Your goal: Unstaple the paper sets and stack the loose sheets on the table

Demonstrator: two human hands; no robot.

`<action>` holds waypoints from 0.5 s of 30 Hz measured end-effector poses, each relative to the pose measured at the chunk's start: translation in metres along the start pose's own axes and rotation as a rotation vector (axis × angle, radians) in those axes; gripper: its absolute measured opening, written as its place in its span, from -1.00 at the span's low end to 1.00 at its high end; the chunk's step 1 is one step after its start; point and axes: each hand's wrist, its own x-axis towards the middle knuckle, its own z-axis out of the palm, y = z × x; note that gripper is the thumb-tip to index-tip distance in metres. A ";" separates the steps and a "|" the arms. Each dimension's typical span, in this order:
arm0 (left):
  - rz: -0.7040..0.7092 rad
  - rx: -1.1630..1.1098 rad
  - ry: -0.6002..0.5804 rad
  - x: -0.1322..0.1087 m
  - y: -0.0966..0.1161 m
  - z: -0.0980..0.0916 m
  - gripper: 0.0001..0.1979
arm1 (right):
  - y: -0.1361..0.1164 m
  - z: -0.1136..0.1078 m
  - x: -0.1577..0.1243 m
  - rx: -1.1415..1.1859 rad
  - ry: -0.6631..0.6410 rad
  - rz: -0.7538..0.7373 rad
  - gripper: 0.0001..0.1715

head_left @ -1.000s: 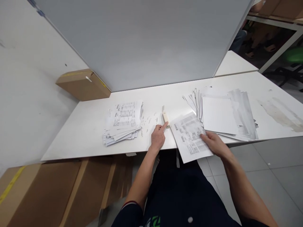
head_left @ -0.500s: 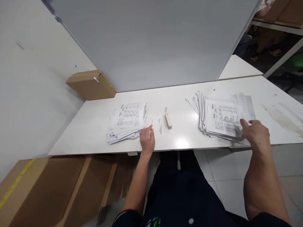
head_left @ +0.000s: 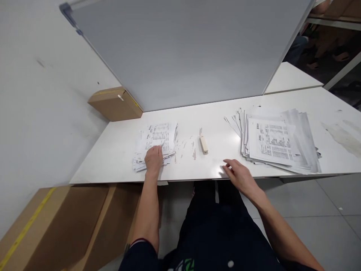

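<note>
My left hand (head_left: 154, 160) lies over the near part of the left stack of printed papers (head_left: 158, 132), its fingers curled down on a sheet of paper whose edge tilts up beside them. The fingertips themselves are mostly hidden. Above the table's front edge, my right hand (head_left: 239, 175) holds nothing, with thumb and index finger apart. Between the two hands and farther back is a cream-coloured stapler (head_left: 203, 144), untouched. To the right of it rests a larger, fanned stack of printed papers (head_left: 272, 141), close to my right hand but apart from it.
A white table (head_left: 191, 171) carries everything, with worn marks near the stapler. Behind it stands a grey-white board (head_left: 180, 56). One cardboard box (head_left: 115, 103) sits at the back left; large cardboard boxes (head_left: 76, 218) stand below the left front edge.
My right hand has left the right paper stack and moved left to the table's front middle. My left hand has moved left onto the left stack. The view has shifted slightly.
</note>
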 end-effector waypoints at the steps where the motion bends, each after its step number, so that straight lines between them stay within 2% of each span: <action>1: -0.020 -0.020 0.018 0.000 -0.001 -0.001 -0.69 | -0.003 0.007 0.000 0.003 -0.030 -0.034 -0.61; 6: -0.320 -0.274 0.165 -0.008 0.003 -0.015 -0.70 | -0.016 0.030 0.002 0.076 -0.130 -0.115 -0.62; 8: -0.325 -0.360 0.246 -0.021 0.014 -0.023 -0.70 | -0.021 0.034 0.006 0.186 -0.163 -0.086 -0.62; 9: -0.278 -0.380 0.286 -0.030 0.022 -0.026 -0.71 | -0.025 0.036 0.009 0.278 -0.186 -0.051 -0.61; 11: -0.075 -0.384 0.328 -0.053 0.042 -0.031 -0.75 | -0.031 0.041 0.016 0.540 -0.244 0.042 -0.56; 13: 0.211 -0.375 0.213 -0.079 0.065 -0.031 -0.79 | -0.034 0.047 0.025 0.828 -0.289 0.138 -0.46; 15: 0.448 -0.374 0.018 -0.105 0.087 -0.027 -0.77 | -0.033 0.054 0.034 0.975 -0.277 0.201 -0.42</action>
